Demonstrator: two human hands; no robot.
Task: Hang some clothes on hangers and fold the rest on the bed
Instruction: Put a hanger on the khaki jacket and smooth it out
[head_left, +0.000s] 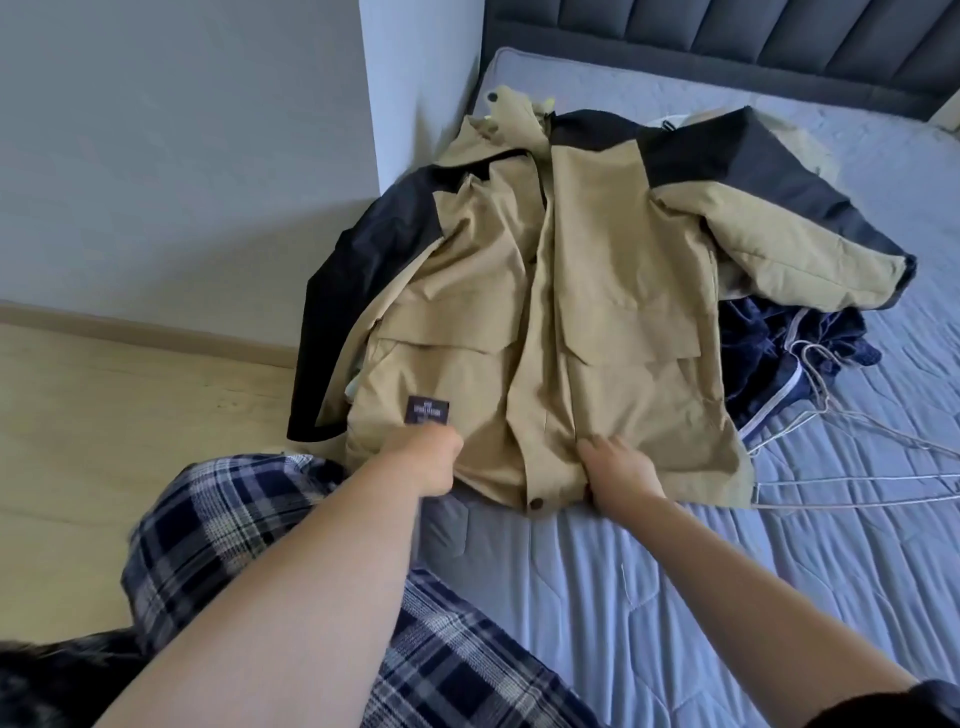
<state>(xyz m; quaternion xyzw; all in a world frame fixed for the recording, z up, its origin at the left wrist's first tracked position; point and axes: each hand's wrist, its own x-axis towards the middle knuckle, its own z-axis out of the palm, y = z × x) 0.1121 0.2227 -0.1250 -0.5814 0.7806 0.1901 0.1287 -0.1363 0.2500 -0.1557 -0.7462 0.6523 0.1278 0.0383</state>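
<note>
Grip status: left grip (428, 460) was curled into the lower front of the tan-and-black jacket (613, 249), just below its dark label (427, 410). The right grip (621, 475) lay on the hem beside the front placket, fingers fairly straight; the thumb was hidden, so a pinch could not be confirmed. The jacket lay front-up over a clothes pile at the left edge of the bed (675, 597). Wire hangers (857, 431) lay just beside a navy garment (763, 338) further right.
</note>
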